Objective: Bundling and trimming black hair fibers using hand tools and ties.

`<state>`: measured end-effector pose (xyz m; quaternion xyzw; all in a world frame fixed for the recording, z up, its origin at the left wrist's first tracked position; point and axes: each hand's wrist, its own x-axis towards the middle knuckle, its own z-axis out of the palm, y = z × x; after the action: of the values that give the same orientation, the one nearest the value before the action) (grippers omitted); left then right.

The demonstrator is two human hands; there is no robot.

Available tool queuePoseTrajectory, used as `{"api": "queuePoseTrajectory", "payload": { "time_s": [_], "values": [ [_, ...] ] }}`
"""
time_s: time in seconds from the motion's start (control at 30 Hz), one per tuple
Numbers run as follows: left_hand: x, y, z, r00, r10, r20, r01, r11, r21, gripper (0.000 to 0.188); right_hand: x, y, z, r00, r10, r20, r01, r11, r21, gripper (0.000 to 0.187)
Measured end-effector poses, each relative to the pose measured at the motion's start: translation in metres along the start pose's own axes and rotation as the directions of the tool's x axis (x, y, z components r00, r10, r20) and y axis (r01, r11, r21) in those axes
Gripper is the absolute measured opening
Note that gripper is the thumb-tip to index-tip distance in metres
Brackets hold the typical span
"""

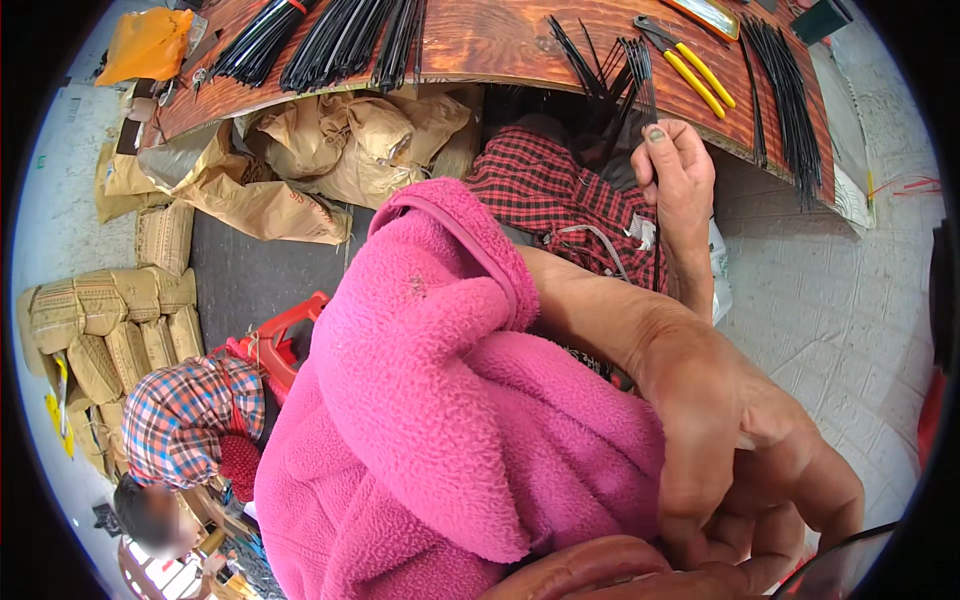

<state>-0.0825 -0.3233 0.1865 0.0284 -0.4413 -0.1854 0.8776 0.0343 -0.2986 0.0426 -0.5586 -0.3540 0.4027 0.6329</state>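
Note:
My right hand is closed, thumb against fingers, on a few thin black cable ties at the near edge of the wooden table. Their thin ends hang down below the hand. My left arm, in a pink fleece sleeve, bends across the view. At the lower right, very close, my left hand has its fingers curled inward. Whatever is between them, if anything, is hidden. More loose black cable ties lean over the table edge beside the right hand.
Bundles of black cable ties and yellow-handled cutters lie on the table. An orange bag sits far left. Brown paper sacks fill the space beneath. Another person in a checked shirt is at lower left, near a red plastic stool and stacked packages.

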Motion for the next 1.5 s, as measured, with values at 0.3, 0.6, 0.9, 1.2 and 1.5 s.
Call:
{"api": "queuePoseTrajectory", "payload": {
  "time_s": [0.3, 0.6, 0.9, 1.2, 1.5],
  "values": [
    [-0.005, 0.005, -0.010, 0.998, -0.049, 0.048, 0.044, 0.994, 0.100, 0.054, -0.002, -0.003, 0.002, 1.000, 0.011, -0.004, -0.011, 1.000, -0.016, 0.016],
    [-0.014, 0.008, -0.016, 0.994, -0.082, 0.069, 0.066, 0.978, 0.200, 0.040, -0.001, -0.005, 0.001, 1.000, 0.011, -0.008, -0.011, 1.000, 0.003, 0.015],
    [-0.093, 0.027, -0.026, 0.776, 0.399, -0.488, 0.052, 0.730, 0.681, 0.028, -0.004, 0.007, -0.010, 0.996, -0.069, -0.059, 0.073, 0.995, 0.069, 0.013],
    [-0.182, 0.066, -0.059, -0.012, 0.872, -0.489, 0.515, 0.425, 0.744, 0.020, -0.020, 0.009, 0.006, 0.995, -0.104, 0.003, 0.104, 0.987, -0.120, 0.014],
    [-0.177, 0.070, -0.066, -0.005, 0.920, -0.393, 0.402, 0.361, 0.841, 0.020, -0.020, 0.015, 0.013, 0.982, -0.180, 0.047, 0.186, 0.949, -0.253, 0.016]
  ]
}}
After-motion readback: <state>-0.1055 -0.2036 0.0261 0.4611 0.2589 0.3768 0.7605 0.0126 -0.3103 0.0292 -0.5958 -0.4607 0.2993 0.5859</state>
